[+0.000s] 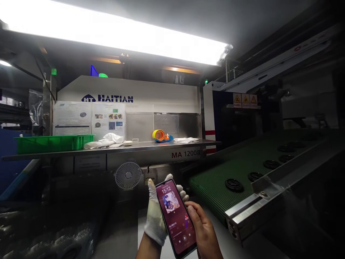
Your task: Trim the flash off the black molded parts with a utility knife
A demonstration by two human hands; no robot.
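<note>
A smartphone is held upright at a tilt in front of me, its lit screen showing the time 15:12, a picture and music controls. My left hand, in a white glove, is closed around it from behind, with the thumb along the left edge and fingertips past the right edge. My bare right hand grips the phone's lower right side, the thumb by the edge of the screen. Part of the right fingers is hidden behind the phone.
A green conveyor belt on the right carries several black round parts. Ahead, a metal shelf bears a green tray, white cloths and a tape dispenser. Below hangs a white fan. Plastic-wrapped items lie lower left.
</note>
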